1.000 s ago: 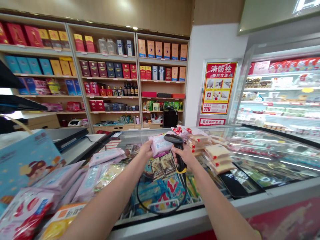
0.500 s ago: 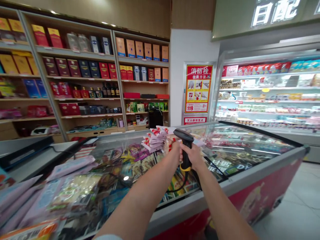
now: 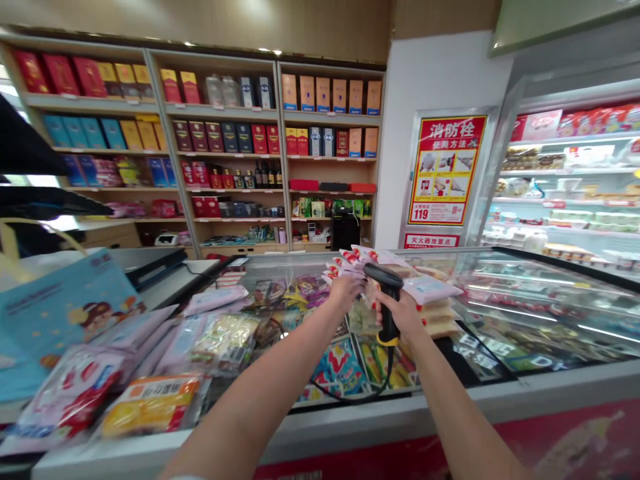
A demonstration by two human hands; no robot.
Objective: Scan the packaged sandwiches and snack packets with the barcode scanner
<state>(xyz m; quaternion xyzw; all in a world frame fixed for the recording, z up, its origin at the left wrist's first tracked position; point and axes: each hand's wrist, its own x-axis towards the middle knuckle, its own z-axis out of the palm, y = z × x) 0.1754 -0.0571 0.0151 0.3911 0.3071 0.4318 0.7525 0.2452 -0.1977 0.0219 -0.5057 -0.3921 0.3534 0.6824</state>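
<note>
A barcode scanner (image 3: 389,321), black with a yellow band at its base, is held upright above a glass-topped chest freezer (image 3: 370,420) by the right hand (image 3: 404,313), the fingers closed around the handle. The left hand (image 3: 346,289) is placed just beside the scanner's head, at a heap of pale lilac packets (image 3: 377,256); its fingers are bent and partly hidden, and whether a packet is gripped cannot be told. Near the right hand, tan packs (image 3: 440,313) are stacked, topped by a single lilac packet (image 3: 433,288). The scanner's cable (image 3: 390,367) is looped toward the freezer's front rim (image 3: 540,395). Between these stacks and the packets piled at left (image 3: 217,301), room is left over the glass, crossed by the left forearm (image 3: 280,373). More open glass is seen at right, bounded by a dark edge (image 3: 565,271). Beyond the left pile, a light-blue bag (image 3: 50,327) is seen; boxed goods (image 3: 235,138) are shelved behind.
</note>
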